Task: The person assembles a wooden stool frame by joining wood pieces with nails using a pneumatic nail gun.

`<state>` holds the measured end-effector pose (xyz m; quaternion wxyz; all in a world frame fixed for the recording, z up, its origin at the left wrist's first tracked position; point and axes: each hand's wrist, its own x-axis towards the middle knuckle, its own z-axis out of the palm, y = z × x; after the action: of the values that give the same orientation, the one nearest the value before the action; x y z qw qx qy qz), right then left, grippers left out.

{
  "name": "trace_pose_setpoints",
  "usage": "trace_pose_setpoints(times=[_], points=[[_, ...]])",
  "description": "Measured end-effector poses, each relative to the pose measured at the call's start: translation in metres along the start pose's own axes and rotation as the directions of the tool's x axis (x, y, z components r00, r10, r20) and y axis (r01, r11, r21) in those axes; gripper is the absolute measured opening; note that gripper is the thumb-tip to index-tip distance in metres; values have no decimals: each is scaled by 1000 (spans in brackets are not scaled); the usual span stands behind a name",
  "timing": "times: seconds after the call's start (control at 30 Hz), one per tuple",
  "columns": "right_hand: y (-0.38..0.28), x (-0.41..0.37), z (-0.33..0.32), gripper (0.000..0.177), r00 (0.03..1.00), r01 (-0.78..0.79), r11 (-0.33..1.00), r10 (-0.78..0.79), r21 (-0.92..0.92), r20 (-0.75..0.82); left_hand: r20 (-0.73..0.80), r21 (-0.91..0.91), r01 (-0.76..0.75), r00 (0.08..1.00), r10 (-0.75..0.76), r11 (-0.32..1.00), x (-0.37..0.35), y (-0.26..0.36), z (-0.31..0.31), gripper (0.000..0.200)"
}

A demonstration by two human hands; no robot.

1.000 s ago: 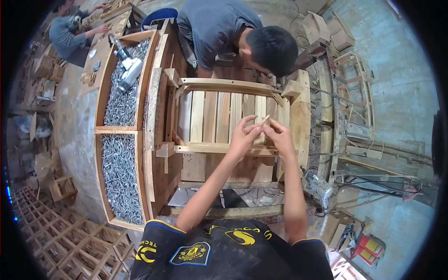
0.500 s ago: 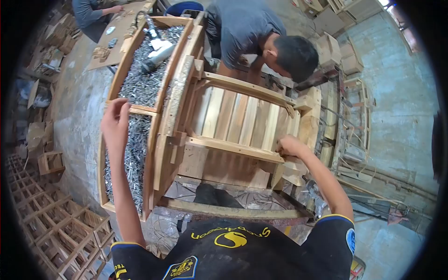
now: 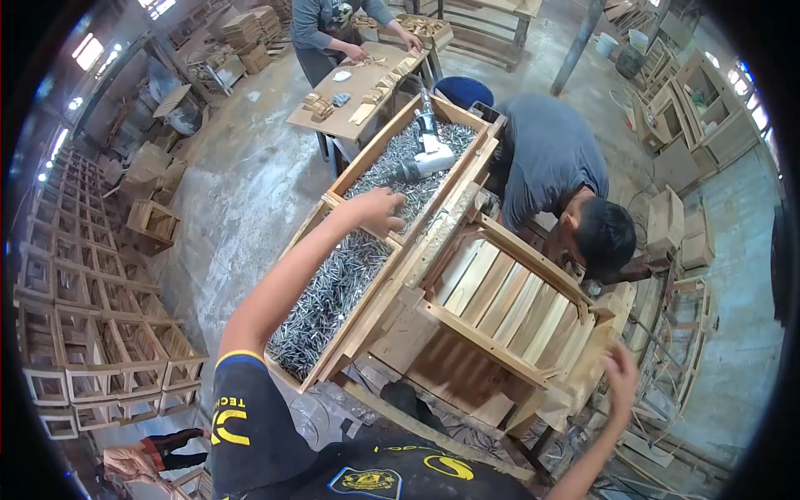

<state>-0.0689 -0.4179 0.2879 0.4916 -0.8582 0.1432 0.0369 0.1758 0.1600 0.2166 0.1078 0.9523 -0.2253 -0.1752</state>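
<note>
Left hand (image 3: 381,208), fingers apart, above the long brown wooden box (image 3: 443,190) of silver metal screws (image 3: 329,304); right hand (image 3: 622,375), grip unclear, near the rectangular slatted wooden frame (image 3: 485,342)

The left hand (image 3: 377,208) hangs over the fastener tray (image 3: 375,152), just toward 11 o'clock from centre, fingers loosely spread. At 4 o'clock the right hand (image 3: 620,372), fingers bent, is just beside the slatted wooden frame (image 3: 508,296). A power tool (image 3: 433,158) lies in the tray toward 12 o'clock; a co-worker (image 3: 554,158) stoops at 2.
</note>
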Motion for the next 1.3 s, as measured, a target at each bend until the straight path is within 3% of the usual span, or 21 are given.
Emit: trace_pose_setpoints(times=[0.03, 0.07, 0.1, 0.17, 0.27, 0.33, 0.37, 0.4, 0.43, 0.53, 0.57, 0.6, 0.77, 0.87, 0.9, 0.97, 1.0, 1.03, 1.07, 1.2, 1.3], points=[[-15, -33, -20, 45, 978, -13, 988, 45, 153, -203, 87, -66, -36, 995, 42, 997, 4, -4, -5, 44], [-23, -68, -36, 47, 932, 5, 997, 25, 83, -361, 115, -76, -71, 990, 79, 995, 6, -11, -4, 42], [-2, -104, -60, 53, 892, -74, 995, 94, 62, -441, 142, -88, -111, 982, 123, 990, 11, -17, -2, 41], [34, -172, -83, 53, 876, -196, 972, 234, 131, -423, 204, -123, -122, 968, 145, 985, 15, -15, -8, 37], [42, -231, -82, 74, 910, -404, 915, 400, -11, -111, 227, -86, -122, 964, 139, 989, 13, -9, -21, 34], [47, -244, -69, 81, 844, -525, 841, 534, -128, 51, -2, -455, -140, 988, 156, 879, 9, -25, -17, 30], [70, -248, -67, 74, 876, -469, 866, 481, -170, 30, 26, -719, -29, 997, 68, 695, 10, -33, -14, 28], [100, -240, -66, 67, 910, -401, 891, 414, -213, 16, 73, -900, 75, 997, -21, 430, 6, -40, -15, 25], [124, -236, -60, 60, 940, -330, 909, 342, -257, 5, 69, -997, 70, 996, -62, 27, -1, -33, -19, 20], [127, -208, -32, 52, 875, -463, 857, 483, 225, -39, 143, -821, 83, 988, -62, -564, -1, -36, -13, 16], [135, -208, -34, 47, 907, -402, 878, 421, 260, -21, 73, -854, 59, 997, -7, -517, -3, -34, -13, 13], [129, -206, -31, 45, 895, -420, 852, 446, 312, -12, 51, -830, 18, 998, -44, -558, 3, -37, -6, 14], [102, -214, -8, 34, 797, -524, 718, 603, 458, -33, 226, -864, 133, 964, -139, -485, 4, -24, -15, 23], [57, -224, 13, 32, 778, -477, 673, 622, 565, -84, 342, -915, 253, 900, -270, -315, 10, -20, -11, 25], [56, -230, 15, 33, 791, -429, 648, 606, 630, -85, 301, -944, 231, 897, -323, -237, -3, 3, -20, 20], [54, -245, 20, 36, 817, -345, 587, 572, 732, -73, 161, -987, 152, 948, -273, -55, -29, 42, -32, 19], [46, -251, 23, 37, 839, -306, 620, 535, 722, -104, 96, -994, 106, 968, -233, 33, -41, 64, -36, 19], [33, -253, 27, 39, 858, -266, 652, 496, 710, -135, 86, -996, 90, 959, -271, 3, -53, 91, -36, 18], [22, -253, 30, 40, 872, -227, 683, 459, 694, -166, 79, -993, 58, 975, -207, -106, -62, 115, -34, 18], [17, -242, 38, 42, 910, -212, 591, 409, 779, -62, 284, -926, 223, 943, -172, -305, -83, 202, -14, 31], [15, -227, 49, 43, 942, -182, 545, 335, 818, -14, 337, -907, 298, 937, -89, -298, -79, 240, 24, 28]])
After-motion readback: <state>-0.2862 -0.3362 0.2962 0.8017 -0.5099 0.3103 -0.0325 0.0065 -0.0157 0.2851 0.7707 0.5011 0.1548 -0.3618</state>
